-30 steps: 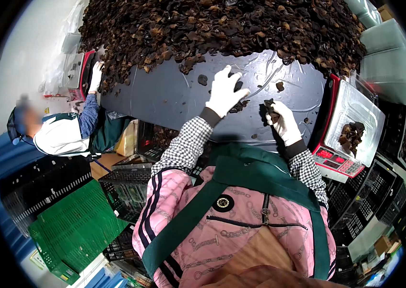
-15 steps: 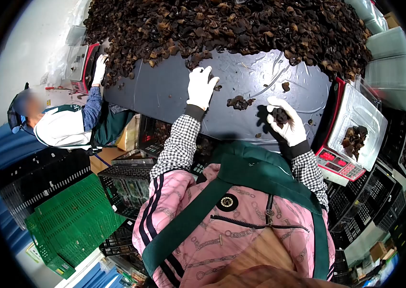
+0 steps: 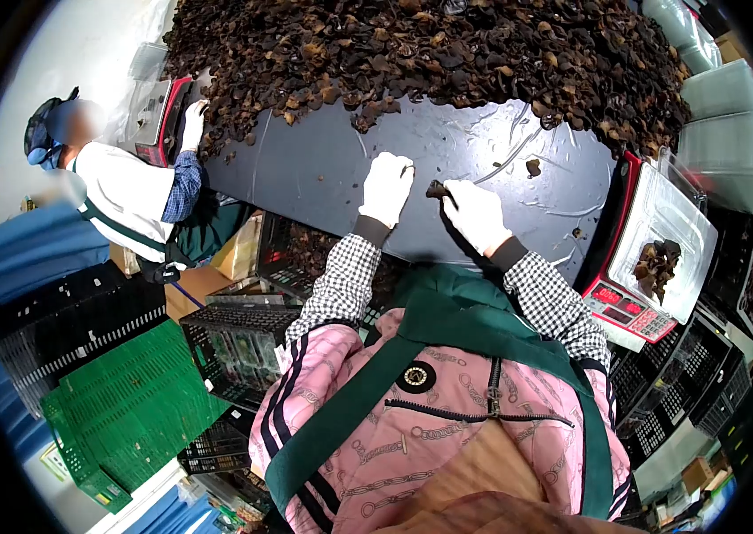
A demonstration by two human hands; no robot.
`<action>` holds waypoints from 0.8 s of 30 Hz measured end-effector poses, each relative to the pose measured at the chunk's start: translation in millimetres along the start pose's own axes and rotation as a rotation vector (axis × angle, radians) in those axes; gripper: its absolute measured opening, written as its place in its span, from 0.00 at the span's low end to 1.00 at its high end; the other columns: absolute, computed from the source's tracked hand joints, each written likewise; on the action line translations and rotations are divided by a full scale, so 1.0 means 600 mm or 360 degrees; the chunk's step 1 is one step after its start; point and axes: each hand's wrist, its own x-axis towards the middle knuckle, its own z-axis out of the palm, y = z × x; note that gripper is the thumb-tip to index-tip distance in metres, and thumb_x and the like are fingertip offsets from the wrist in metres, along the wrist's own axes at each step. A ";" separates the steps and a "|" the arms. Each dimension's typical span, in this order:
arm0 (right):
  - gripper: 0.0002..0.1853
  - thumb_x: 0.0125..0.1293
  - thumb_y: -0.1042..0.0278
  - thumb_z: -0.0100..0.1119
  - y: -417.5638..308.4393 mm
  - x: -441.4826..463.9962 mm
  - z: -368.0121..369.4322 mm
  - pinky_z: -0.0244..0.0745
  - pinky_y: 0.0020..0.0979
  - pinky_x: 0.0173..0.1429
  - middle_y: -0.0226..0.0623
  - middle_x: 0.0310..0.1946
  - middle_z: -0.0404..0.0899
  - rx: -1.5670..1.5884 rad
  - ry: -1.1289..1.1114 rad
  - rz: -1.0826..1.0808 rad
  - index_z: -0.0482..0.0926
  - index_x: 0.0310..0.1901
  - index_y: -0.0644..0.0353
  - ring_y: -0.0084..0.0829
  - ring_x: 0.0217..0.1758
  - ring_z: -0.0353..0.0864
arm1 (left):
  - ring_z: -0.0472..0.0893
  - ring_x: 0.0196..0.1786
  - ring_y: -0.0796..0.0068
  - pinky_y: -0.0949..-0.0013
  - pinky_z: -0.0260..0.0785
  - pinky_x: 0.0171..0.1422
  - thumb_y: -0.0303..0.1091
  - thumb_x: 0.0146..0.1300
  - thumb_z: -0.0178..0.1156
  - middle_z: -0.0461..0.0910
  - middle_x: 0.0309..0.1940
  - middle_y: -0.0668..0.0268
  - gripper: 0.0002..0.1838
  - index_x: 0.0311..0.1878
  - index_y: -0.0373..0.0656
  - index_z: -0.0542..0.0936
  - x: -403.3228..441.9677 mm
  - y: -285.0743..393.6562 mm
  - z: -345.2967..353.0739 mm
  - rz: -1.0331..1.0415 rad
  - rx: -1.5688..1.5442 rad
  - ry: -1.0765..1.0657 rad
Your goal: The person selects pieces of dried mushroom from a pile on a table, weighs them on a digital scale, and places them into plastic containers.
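My left hand [image 3: 387,189], in a white glove, is over the grey table [image 3: 305,169], its fingers curled together; whatever they may hold is hidden. Just to its right, my right hand [image 3: 476,216], also gloved, pinches a dark fungus piece [image 3: 437,190] at its fingertips. Beyond both hands spreads a large heap of dark brown fungus [image 3: 447,62]. One small loose piece [image 3: 533,167] lies on the table, right of my hands. A clear tray [image 3: 652,222] with a small clump of fungus [image 3: 657,267] sits on a red scale [image 3: 630,311].
At the left, a co-worker [image 3: 123,191] has a gloved hand beside another red scale [image 3: 163,125]. Clear containers [image 3: 732,133] are stacked at the upper right. Black crates [image 3: 74,320] and a green crate [image 3: 132,400] stand at the lower left.
My right hand has moved left, towards my left hand. The dark pieces seen between my hands are no longer on the table there. The co-worker's head has moved up.
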 end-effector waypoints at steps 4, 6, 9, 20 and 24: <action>0.12 0.68 0.68 0.62 0.004 -0.029 -0.060 0.79 0.28 0.34 0.34 0.32 0.84 0.1535 -0.0038 0.0603 0.82 0.50 0.62 0.23 0.30 0.82 | 0.81 0.41 0.56 0.60 0.74 0.48 0.34 0.63 0.66 0.81 0.36 0.56 0.10 0.44 0.40 0.85 0.001 0.020 -0.021 -0.0108 -0.0192 -0.0018; 0.13 0.69 0.68 0.64 0.009 -0.053 -0.093 0.78 0.23 0.34 0.30 0.31 0.84 0.1832 -0.0059 0.0687 0.82 0.52 0.63 0.18 0.31 0.80 | 0.78 0.44 0.51 0.54 0.71 0.51 0.38 0.62 0.66 0.78 0.36 0.52 0.17 0.51 0.39 0.83 0.000 0.024 -0.022 -0.0074 0.0217 -0.0211; 0.15 0.68 0.66 0.65 0.021 -0.103 -0.149 0.78 0.23 0.37 0.32 0.33 0.85 0.1658 0.0172 0.0572 0.82 0.53 0.63 0.18 0.33 0.81 | 0.80 0.37 0.60 0.62 0.74 0.44 0.30 0.60 0.68 0.79 0.35 0.56 0.17 0.53 0.39 0.84 0.011 0.056 -0.012 -0.0024 -0.0214 -0.0022; 0.24 0.64 0.71 0.67 0.113 -0.324 -0.418 0.73 0.27 0.49 0.30 0.39 0.82 0.0109 0.0951 0.0820 0.80 0.62 0.57 0.21 0.35 0.73 | 0.82 0.51 0.68 0.66 0.75 0.58 0.28 0.61 0.68 0.82 0.49 0.59 0.20 0.57 0.40 0.81 0.073 0.538 0.032 0.0471 -0.1535 -0.0838; 0.21 0.68 0.71 0.64 0.154 -0.367 -0.453 0.70 0.22 0.42 0.26 0.33 0.78 0.0111 0.1345 0.0842 0.80 0.62 0.58 0.17 0.32 0.71 | 0.79 0.57 0.57 0.59 0.72 0.63 0.35 0.63 0.68 0.79 0.55 0.52 0.26 0.64 0.39 0.76 0.057 0.619 0.132 0.0775 -0.1294 -0.0754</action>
